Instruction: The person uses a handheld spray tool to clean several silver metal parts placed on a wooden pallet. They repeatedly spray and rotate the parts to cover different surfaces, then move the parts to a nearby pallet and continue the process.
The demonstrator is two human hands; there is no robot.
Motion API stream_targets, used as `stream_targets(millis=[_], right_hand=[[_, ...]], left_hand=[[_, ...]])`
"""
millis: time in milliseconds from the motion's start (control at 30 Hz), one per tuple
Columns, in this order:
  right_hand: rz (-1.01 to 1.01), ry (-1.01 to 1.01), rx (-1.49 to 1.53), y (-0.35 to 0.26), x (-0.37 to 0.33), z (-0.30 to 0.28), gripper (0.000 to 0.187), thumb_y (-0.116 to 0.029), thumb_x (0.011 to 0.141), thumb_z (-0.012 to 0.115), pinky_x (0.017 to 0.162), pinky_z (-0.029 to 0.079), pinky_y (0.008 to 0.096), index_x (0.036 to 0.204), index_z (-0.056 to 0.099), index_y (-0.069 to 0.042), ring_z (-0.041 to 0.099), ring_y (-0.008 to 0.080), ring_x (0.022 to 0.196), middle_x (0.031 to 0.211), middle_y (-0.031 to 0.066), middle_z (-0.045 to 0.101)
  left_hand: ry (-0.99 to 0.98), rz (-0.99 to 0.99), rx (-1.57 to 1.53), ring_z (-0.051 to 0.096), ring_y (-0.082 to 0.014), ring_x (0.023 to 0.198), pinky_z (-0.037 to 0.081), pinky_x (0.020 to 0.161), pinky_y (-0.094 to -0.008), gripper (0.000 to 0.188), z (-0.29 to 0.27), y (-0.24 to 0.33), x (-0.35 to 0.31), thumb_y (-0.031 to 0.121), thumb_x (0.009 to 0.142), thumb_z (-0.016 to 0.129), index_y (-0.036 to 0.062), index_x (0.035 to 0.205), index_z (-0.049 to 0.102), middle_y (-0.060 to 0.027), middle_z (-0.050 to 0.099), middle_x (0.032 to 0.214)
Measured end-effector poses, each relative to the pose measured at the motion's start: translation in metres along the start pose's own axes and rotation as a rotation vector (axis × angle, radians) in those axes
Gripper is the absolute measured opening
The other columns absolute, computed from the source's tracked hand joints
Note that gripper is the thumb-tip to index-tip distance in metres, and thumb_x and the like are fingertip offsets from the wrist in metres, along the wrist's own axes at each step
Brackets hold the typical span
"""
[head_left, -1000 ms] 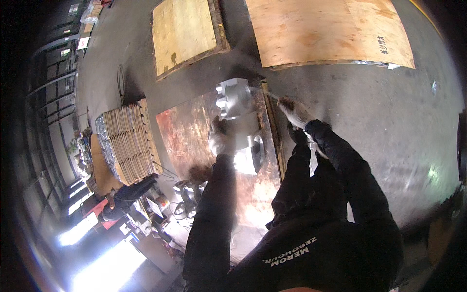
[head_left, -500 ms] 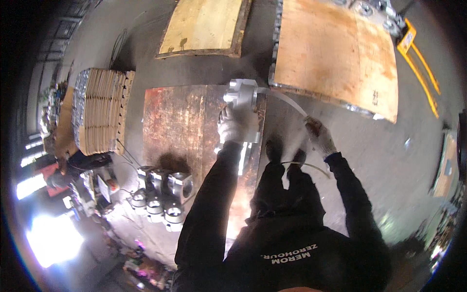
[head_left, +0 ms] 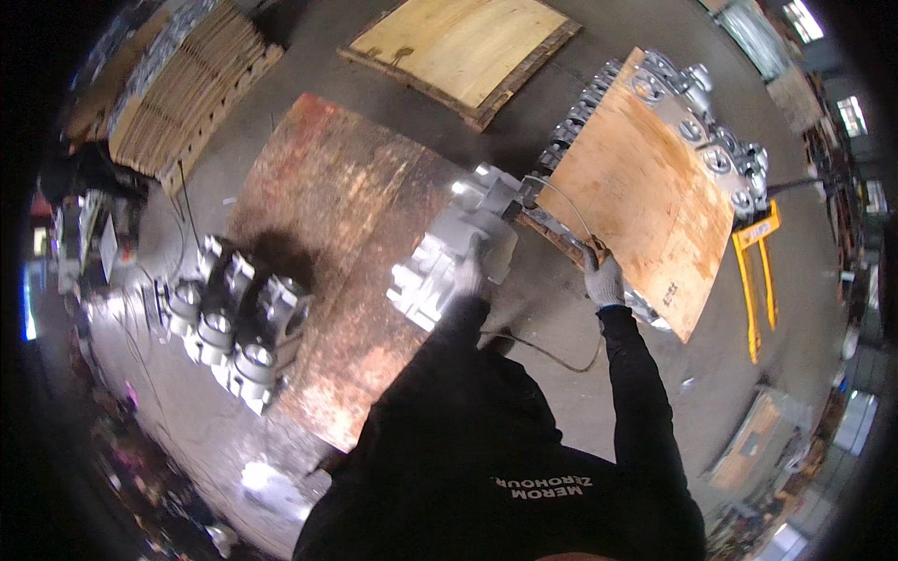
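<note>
My left hand [head_left: 470, 277], in a pale glove, lies against a silvery metal casting [head_left: 416, 280] on a worn brown board [head_left: 346, 196]; its fingers are smeared by motion. Just beyond it, more bright blocky metal parts [head_left: 486, 187] sit at the board's right edge. My right hand [head_left: 606, 279], in a stained pale glove, is closed around a thin curved hose [head_left: 567, 194]. From the fist this hose arcs up and left toward the metal parts. What else the fist may hold is hidden.
Several ring-shaped castings [head_left: 217, 327] stand at the left. A plywood-topped stack [head_left: 645, 196] is at the right, with metal parts [head_left: 716, 161] behind it and a yellow pallet jack [head_left: 754, 271] beside it. A looped hose [head_left: 552, 355] hangs low near me. Stacked cardboard [head_left: 192, 98] stands far left.
My view has turned, so the boards appear tilted. My left hand is still at the metal parts. My right hand still grips the curved hose, now against the plywood-topped stack.
</note>
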State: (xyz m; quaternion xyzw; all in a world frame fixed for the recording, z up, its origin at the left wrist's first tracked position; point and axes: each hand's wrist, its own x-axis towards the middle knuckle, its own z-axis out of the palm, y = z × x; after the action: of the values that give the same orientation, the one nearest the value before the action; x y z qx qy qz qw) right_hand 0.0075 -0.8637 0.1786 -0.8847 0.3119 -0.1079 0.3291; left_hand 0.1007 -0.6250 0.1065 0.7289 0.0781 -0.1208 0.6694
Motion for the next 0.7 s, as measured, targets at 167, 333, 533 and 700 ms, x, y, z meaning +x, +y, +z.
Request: stream_targets(millis=[167, 333, 533, 700], right_hand=[[-0.024, -0.196, -0.022, 0.004, -0.039, -0.036, 0.032, -0.026, 0.093, 0.06, 0.07, 0.053, 0.0405, 0.115, 0.061, -0.002, 0.067, 0.0338, 0.083, 0.093, 0.0207, 0.067], [0.241, -0.257, 0.06, 0.02, -0.104, -0.056, 0.033, -0.032, 0.096, 0.057, 0.039, 0.049, 0.0334, 0.116, 0.059, -0.005, 0.058, 0.018, 0.048, 0.068, 0.01, 0.059], [0.444, -0.393, 0.536, 0.009, -0.193, -0.064, 0.027, -0.033, 0.097, 0.055, 0.036, 0.041, 0.0288, 0.099, 0.059, -0.006, 0.044, 0.0104, 0.039, 0.055, -0.0001, 0.046], [0.614, -0.341, 0.588, 0.055, -0.266, -0.077, 0.034, -0.039, 0.097, 0.055, 0.039, 0.043, 0.029, 0.092, 0.057, -0.005, 0.046, 0.0113, 0.041, 0.055, 0.0008, 0.047]], left_hand=[[0.074, -0.474, -0.525, 0.064, -0.0235, 0.094, 0.053, 0.076, -0.0368, 0.035, 0.007, 0.017, 0.02, 0.028, 0.094, 0.056, 0.0025, 0.119, 0.059, -0.011, 0.067, 0.108], [-0.044, -0.497, -0.486, 0.065, -0.0255, 0.097, 0.053, 0.079, -0.0372, 0.037, -0.015, -0.012, 0.034, 0.027, 0.095, 0.055, 0.0018, 0.122, 0.057, -0.0131, 0.066, 0.11], [-0.434, 0.202, 0.267, 0.065, -0.0205, 0.089, 0.053, 0.077, -0.0329, 0.031, -0.135, -0.1, 0.07, 0.024, 0.095, 0.057, 0.0012, 0.115, 0.062, -0.0087, 0.068, 0.1], [-0.361, -0.273, 0.027, 0.062, -0.013, 0.075, 0.048, 0.067, -0.0265, 0.03, -0.138, -0.018, -0.019, 0.024, 0.087, 0.068, -0.0033, 0.098, 0.07, -0.0055, 0.07, 0.09]])
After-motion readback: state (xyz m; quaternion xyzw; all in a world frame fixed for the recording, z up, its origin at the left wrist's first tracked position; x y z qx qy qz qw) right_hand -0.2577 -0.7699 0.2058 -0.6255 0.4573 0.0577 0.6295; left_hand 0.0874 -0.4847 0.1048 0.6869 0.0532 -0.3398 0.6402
